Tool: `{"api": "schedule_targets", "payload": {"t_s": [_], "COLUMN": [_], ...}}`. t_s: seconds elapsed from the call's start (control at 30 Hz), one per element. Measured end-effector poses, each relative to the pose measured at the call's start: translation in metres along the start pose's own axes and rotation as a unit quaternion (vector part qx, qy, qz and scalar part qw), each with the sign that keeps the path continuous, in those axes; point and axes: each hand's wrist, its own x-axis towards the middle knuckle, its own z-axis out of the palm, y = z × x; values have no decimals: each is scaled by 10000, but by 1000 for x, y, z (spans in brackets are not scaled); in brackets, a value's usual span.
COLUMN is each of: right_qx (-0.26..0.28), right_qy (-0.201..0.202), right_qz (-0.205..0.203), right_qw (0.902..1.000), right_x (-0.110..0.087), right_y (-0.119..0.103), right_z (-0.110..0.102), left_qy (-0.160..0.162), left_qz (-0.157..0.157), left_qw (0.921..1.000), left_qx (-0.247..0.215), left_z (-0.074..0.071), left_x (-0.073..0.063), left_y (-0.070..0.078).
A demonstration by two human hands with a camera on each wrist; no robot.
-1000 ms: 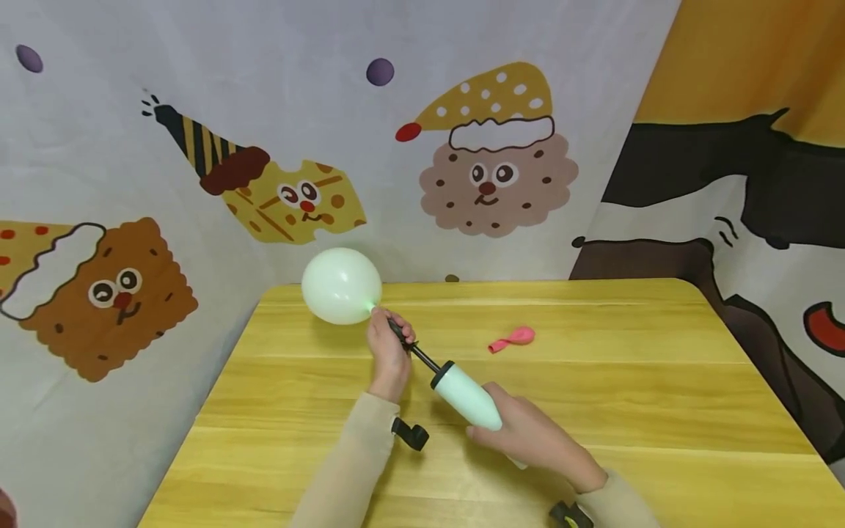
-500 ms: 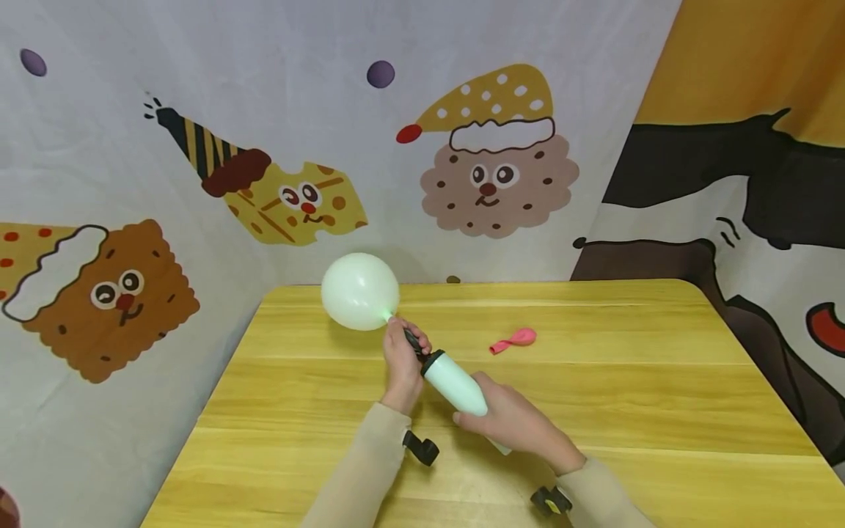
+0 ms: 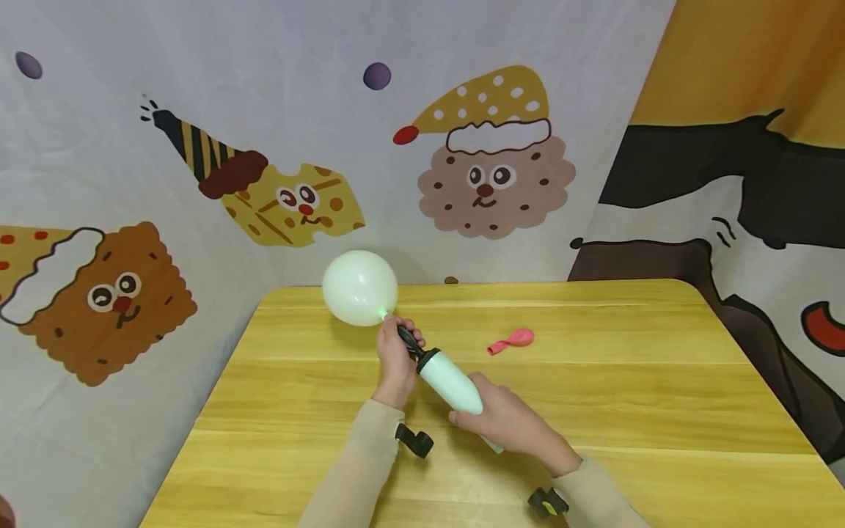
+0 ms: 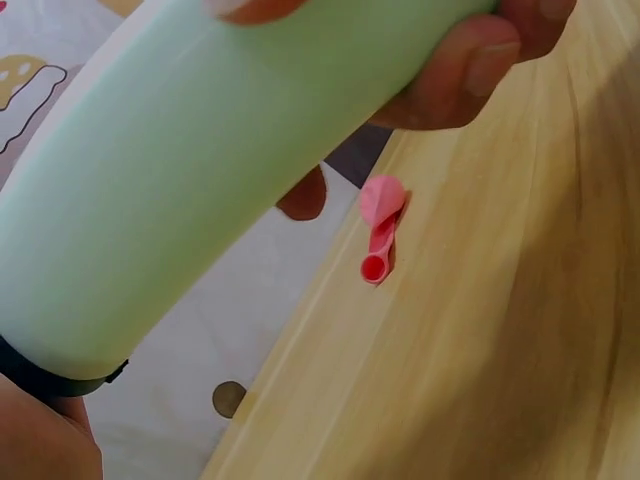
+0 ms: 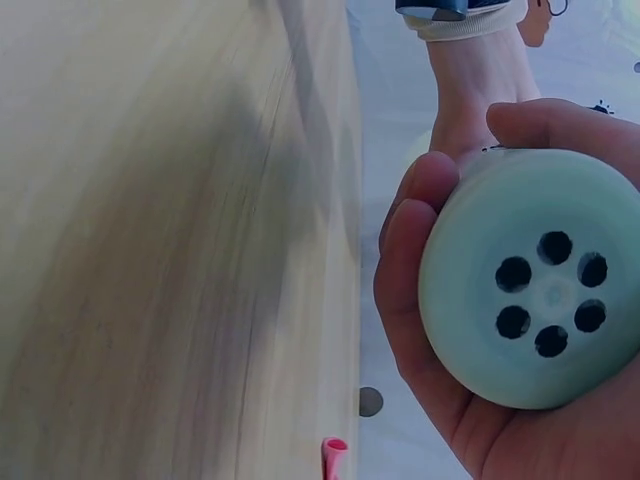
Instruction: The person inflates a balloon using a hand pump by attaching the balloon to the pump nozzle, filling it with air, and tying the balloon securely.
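Observation:
A balloon pump (image 3: 450, 381) with a mint-green body and a black nozzle end is held between both hands, slanting above the table. My left hand (image 3: 394, 361) grips its black end, with the thumb by the neck of an inflated pale green balloon (image 3: 359, 287) fitted on the tip. Around the lower part of the green body my right hand (image 3: 510, 419) is wrapped. The black rod between handle and body is now almost hidden. In the right wrist view the pump's round end (image 5: 460, 270) shows several dark holes. A flat pink balloon (image 3: 521, 337) lies on the table, touched by neither hand.
The yellow wooden table (image 3: 627, 396) stands against a hanging cloth (image 3: 396, 213) printed with cartoon figures. Its back edge runs just behind the inflated balloon. Each sleeve carries a black wrist mount (image 3: 414, 441).
The green pump body has slid toward my left hand, covering the black rod seen one second ago. My left hand and the inflated balloon have shifted slightly right. The pink balloon stays put.

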Motion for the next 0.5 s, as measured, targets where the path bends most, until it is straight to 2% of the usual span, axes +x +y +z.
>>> {"api": "schedule_targets", "payload": {"t_s": [0.23,0.4,0.5], "right_qx": [-47,-209,-238], "right_qy": [-9,-79,-111], "right_qz": [-82,-78,-43], "right_qw": [10000,9997,9996], "right_x": [-4,-14,-17], "right_y": [3,11,14], "right_z": [1,-1,-3], "left_qy": [110,432,420], "left_qz": [103,562,680], "left_qw": [9999,9975,9965], "left_qx": [38,9,259], "left_z": [-6,-18,-27], "left_x": [7,21,26], "left_y": [2,10,13]}}
